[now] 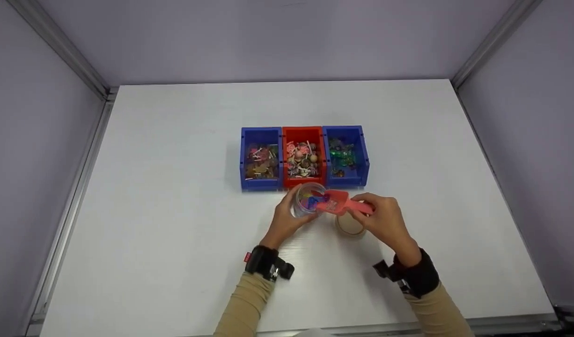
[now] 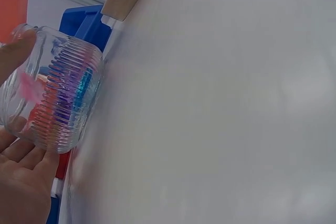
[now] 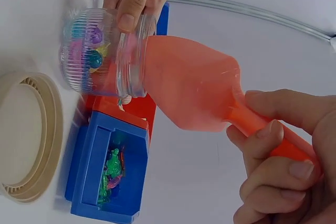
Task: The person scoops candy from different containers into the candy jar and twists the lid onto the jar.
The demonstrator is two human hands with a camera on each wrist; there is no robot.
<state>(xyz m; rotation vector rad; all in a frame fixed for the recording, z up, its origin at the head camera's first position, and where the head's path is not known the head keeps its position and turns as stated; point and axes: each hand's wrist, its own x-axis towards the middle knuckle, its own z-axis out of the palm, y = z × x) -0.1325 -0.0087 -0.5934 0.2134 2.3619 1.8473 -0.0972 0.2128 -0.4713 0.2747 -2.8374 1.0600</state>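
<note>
Coral scoop [image 1: 334,202]: near the middle of the head view, blade tipped over the jar's mouth; whether it touches the rim cannot be told. The right wrist view shows mainly its underside; the left wrist view has only a piece, cut off at the upper left.
Clear jar [image 3: 79,72]: left of the scoop in the head view, upper left in the right wrist view; its ribbed wall breaks up whatever lies behind it.
Coloured pieces [image 1: 311,202]: inside the jar, purple, teal, yellow and pink, their shapes hard to make out.
Left hand [image 1: 287,217]: grip clamped round the jar, thumb and fingers on opposite sides; cut off by the left edge of its wrist view.
Right hand [image 1: 384,219]: grip closed on the scoop's handle, which the fingers partly hide; cropped by the right edge of its wrist view.
Tan lid [image 1: 350,225]: on the tabletop [image 1: 174,224] below the scoop in the head view, partly covered by scoop and hand.
Bins: left blue bin [image 1: 262,136], red bin [image 1: 302,134] and right blue bin [image 1: 360,164], side by side at centre; their small contents blur together.
Sleeves [image 1: 244,302]: cut off at the bottom edge.
</note>
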